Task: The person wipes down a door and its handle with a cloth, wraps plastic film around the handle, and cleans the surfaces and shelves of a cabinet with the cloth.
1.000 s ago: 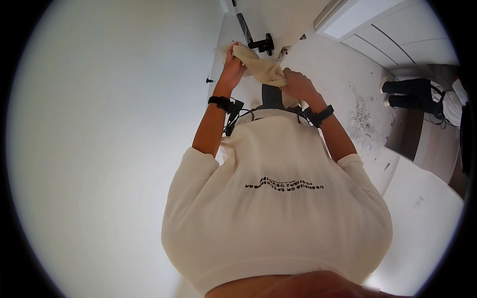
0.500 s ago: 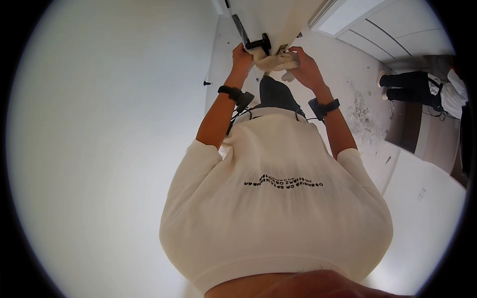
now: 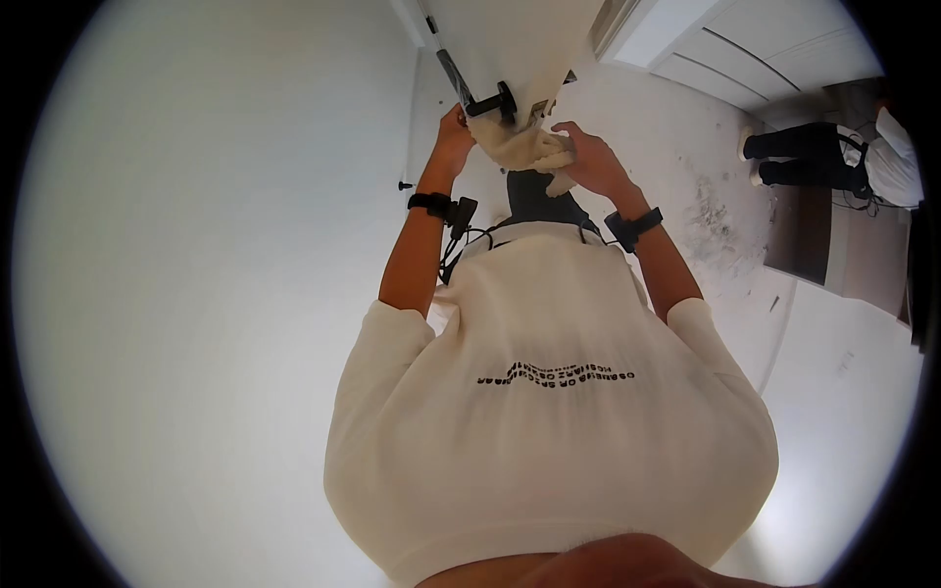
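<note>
A cream-coloured cloth (image 3: 520,147) is stretched between my hands across the edge of a white door (image 3: 534,49), just below its black handle (image 3: 497,102). My left hand (image 3: 453,144) is closed on the cloth's left end, beside the handle side of the door. On the other side, my right hand (image 3: 594,165) grips the right end, with a loose bit of cloth hanging beneath it. The latch plate (image 3: 538,112) shows on the door edge right above the cloth. My fingertips are partly hidden by the cloth.
A large white wall (image 3: 216,294) fills the left, with a small black door stop (image 3: 405,185) near its foot. The floor (image 3: 676,127) has scattered debris. Another person (image 3: 814,160) in dark trousers stands at the right, near a brown recessed box (image 3: 799,235).
Both hands and the cloth sit slightly lower and further left in view, as do the door and handle. The cloth sags in more of a bunch between my hands.
</note>
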Motion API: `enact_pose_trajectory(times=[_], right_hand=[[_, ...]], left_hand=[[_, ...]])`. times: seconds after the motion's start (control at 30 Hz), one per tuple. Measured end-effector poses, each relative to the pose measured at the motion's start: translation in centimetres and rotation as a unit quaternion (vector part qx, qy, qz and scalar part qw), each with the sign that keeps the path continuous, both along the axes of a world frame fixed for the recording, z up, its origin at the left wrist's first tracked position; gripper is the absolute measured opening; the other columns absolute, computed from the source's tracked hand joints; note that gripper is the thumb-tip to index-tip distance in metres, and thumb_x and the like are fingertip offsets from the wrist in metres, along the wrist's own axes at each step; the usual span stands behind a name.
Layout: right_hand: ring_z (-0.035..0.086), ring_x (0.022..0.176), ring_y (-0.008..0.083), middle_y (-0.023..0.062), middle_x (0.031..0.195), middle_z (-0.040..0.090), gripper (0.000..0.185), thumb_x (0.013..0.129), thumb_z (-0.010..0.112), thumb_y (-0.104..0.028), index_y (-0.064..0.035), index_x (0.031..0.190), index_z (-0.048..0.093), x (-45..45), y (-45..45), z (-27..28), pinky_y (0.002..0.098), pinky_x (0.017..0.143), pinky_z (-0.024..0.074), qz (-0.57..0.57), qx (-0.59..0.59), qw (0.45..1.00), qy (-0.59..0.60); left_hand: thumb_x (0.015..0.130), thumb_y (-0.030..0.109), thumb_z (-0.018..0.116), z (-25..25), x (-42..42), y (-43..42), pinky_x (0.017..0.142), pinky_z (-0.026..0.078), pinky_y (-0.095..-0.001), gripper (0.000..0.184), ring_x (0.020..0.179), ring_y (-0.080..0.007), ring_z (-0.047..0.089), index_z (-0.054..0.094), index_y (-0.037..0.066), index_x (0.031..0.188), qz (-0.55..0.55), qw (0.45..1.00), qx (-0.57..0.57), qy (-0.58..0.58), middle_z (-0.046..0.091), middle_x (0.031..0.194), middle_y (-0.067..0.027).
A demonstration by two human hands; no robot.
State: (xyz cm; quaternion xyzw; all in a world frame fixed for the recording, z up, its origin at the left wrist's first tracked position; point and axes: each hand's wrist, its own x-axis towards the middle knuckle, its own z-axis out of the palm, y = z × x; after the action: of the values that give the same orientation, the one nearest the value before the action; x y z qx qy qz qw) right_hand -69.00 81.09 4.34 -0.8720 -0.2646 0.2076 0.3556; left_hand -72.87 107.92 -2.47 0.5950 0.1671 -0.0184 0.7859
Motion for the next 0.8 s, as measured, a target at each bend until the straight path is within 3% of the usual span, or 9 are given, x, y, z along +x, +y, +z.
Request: enact_pose_trajectory(times=[0.1,0.3,0.4,0.47,0.5,0.57,0.7,0.77,0.8], right_hand=[[0.066,0.09,0.0374,0.0184,0.096,0.07,0.045,0.079,0.067,-0.014,-0.0095,0.123,0.055,-0.3,-1.5,-1.6,0.0422,0.079,0.0515,0.001,-0.007,1.0,0.027],[0.067,0.09,0.0359,0.0184,0.099,0.07,0.051,0.08,0.075,-0.018,-0.0066,0.125,0.055,-2.6,-2.4,-2.5,0.0405,0.08,0.052,-0.022,0.076,0.996,0.034],[0.061,0.106,0.0331,0.0167,0.114,0.066,0.052,0.08,0.076,-0.018,-0.0068,0.126,0.055,-2.9,-1.8,-1.5,0.0385,0.09,0.0488,0.011,0.043,0.999,0.004],[0.05,0.122,0.0336,0.0171,0.131,0.055,0.056,0.079,0.077,-0.019,-0.0081,0.129,0.054,-3.3,-1.0,0.6,0.0407,0.102,0.0417,0.048,0.103,0.992,-0.061],[0.043,0.129,0.0345,0.0172,0.139,0.048,0.059,0.078,0.078,-0.019,-0.0089,0.131,0.053,-3.3,-0.1,1.6,0.0425,0.107,0.0371,0.066,0.171,0.978,-0.099],[0.036,0.135,0.0356,0.0173,0.141,0.044,0.065,0.077,0.079,-0.018,-0.0071,0.134,0.051,-3.8,2.4,7.1,0.0446,0.113,0.0295,0.02,0.201,0.973,-0.107],[0.056,0.11,0.0289,0.0125,0.117,0.059,0.033,0.079,0.072,-0.003,-0.0042,0.11,0.061,-2.5,6.9,11.2,0.0393,0.093,0.0463,-0.069,0.304,0.913,-0.263],[0.059,0.1,0.0266,0.0087,0.105,0.062,0.023,0.08,0.072,-0.003,-0.0044,0.101,0.064,-3.6,8.9,11.6,0.0384,0.086,0.048,0.029,0.383,0.921,-0.071],[0.059,0.101,0.0275,0.0096,0.106,0.063,0.023,0.08,0.072,-0.004,-0.0046,0.101,0.064,-3.4,10.7,12.4,0.0391,0.087,0.0479,0.098,0.35,0.922,-0.134]], left_hand=[[0.094,0.008,0.062,-0.2,0.6,-0.4,0.09,0.054,-0.0347,0.033,0.104,-0.0204,0.064,0.057,0.002,0.126,0.002,0.998,0.046,0.034,0.066,0.117,-0.0096],[0.1,0.023,0.052,-1.6,0.1,-1.8,0.088,0.054,-0.0365,0.027,0.103,-0.0201,0.065,0.06,0.007,0.12,0.048,0.984,-0.146,0.089,0.067,0.114,-0.0067],[0.1,0.022,0.053,-3.0,-0.6,-0.5,0.089,0.054,-0.0362,0.025,0.103,-0.0196,0.065,0.061,0.007,0.119,-0.011,0.988,-0.087,0.13,0.067,0.114,-0.0061],[0.101,0.026,0.052,-4.6,-1.8,1.0,0.091,0.053,-0.0373,0.027,0.105,-0.0203,0.064,0.06,0.008,0.12,0.042,0.986,-0.151,0.049,0.066,0.116,-0.0066],[0.103,0.034,0.049,-7.6,-1.8,2.9,0.096,0.052,-0.0407,0.032,0.11,-0.0221,0.062,0.058,0.009,0.122,0.078,0.949,-0.304,-0.038,0.065,0.119,-0.0085],[0.103,0.046,0.044,-4.4,-3.1,5.0,0.101,0.049,-0.0477,0.045,0.113,-0.0285,0.061,0.054,0.01,0.129,0.126,0.91,-0.378,-0.113,0.063,0.123,-0.011],[0.103,0.048,0.043,-0.3,-3.6,7.6,0.103,0.048,-0.0458,0.049,0.117,-0.0277,0.058,0.05,0.011,0.133,0.178,0.887,-0.402,-0.141,0.06,0.127,-0.009],[0.102,0.046,0.046,1.6,-2.9,7.3,0.102,0.048,-0.0423,0.048,0.119,-0.025,0.056,0.049,0.01,0.134,0.2,0.888,-0.375,-0.176,0.057,0.129,-0.0074],[0.102,0.045,0.046,2.2,-2.9,7.3,0.101,0.048,-0.0418,0.047,0.118,-0.0247,0.056,0.049,0.009,0.132,0.196,0.893,-0.351,-0.204,0.057,0.128,-0.0079]])
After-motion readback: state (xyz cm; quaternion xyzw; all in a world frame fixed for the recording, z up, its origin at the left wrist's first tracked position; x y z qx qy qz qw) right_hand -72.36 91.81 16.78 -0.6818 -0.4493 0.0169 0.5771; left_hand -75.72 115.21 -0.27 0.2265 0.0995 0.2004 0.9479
